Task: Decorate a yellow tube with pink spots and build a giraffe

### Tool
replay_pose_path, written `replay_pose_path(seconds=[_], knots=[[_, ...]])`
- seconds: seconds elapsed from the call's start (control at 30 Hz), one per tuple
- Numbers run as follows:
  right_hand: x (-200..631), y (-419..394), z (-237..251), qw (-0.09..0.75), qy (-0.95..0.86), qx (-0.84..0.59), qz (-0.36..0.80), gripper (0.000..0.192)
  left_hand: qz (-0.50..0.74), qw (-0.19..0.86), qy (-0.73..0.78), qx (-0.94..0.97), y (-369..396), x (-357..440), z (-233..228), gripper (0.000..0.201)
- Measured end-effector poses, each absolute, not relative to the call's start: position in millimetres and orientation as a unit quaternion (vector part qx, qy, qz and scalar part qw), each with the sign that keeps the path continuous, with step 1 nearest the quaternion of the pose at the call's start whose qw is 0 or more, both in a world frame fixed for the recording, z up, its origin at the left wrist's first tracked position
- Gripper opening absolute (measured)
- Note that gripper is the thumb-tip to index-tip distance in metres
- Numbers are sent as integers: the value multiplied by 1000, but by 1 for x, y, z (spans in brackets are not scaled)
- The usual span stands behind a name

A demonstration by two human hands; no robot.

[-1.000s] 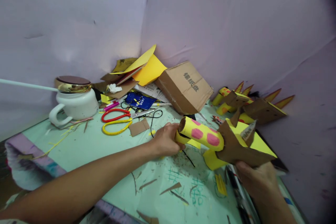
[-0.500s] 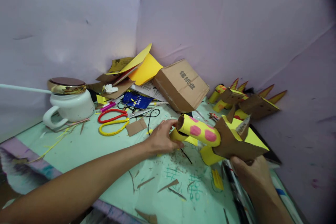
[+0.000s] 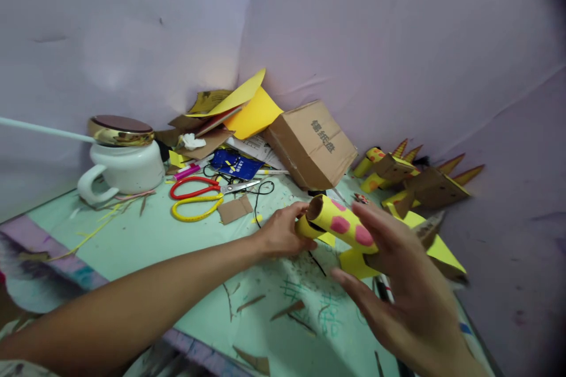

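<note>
A yellow paper-covered cardboard tube point(image 3: 339, 225) with pink spots lies on top of shorter yellow tubes, as part of a cardboard craft model. My left hand point(image 3: 286, 230) closes round the short yellow tube point(image 3: 304, 228) under its left end. In front of the model, my right hand point(image 3: 398, 283) is raised with thumb and fingers apart, holding nothing. It hides much of the brown cardboard piece at the model's right end. A yellow sheet point(image 3: 444, 253) and a grey-brown flap show past the fingers.
Red-and-yellow-handled scissors point(image 3: 198, 197) and a cardboard scrap point(image 3: 234, 210) lie left of the model. A white lidded mug point(image 3: 128, 168) stands farther left. Behind are a cardboard box point(image 3: 316, 144), yellow paper point(image 3: 254, 113) and spiked cardboard models point(image 3: 435, 185). Cardboard slivers litter the front.
My right hand has let go of the brown cardboard at the right and moved up and left, opening in front of the spotted tube. My left hand keeps its hold. The view has shifted slightly.
</note>
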State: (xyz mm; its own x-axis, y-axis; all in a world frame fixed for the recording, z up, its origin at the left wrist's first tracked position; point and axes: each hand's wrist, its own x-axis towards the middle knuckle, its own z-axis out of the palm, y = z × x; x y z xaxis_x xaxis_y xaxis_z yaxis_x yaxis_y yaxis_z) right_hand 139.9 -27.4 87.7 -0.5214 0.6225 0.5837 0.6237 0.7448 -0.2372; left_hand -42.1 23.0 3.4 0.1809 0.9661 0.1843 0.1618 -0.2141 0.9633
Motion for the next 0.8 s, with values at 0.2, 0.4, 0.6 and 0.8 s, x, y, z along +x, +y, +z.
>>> replay_pose_path(seconds=[0.2,0.4,0.6,0.8], knots=[[110,21,93,266,-890,-370,-2,64,451,452,437,634,22,-44,7,66],[125,37,85,166,-909,-383,-8,63,454,493,397,628,31,-44,10,70],[123,38,82,141,-910,-387,-39,55,428,496,409,635,39,-35,10,49],[120,40,80,135,-916,-376,-49,53,431,472,466,611,35,-25,5,46]])
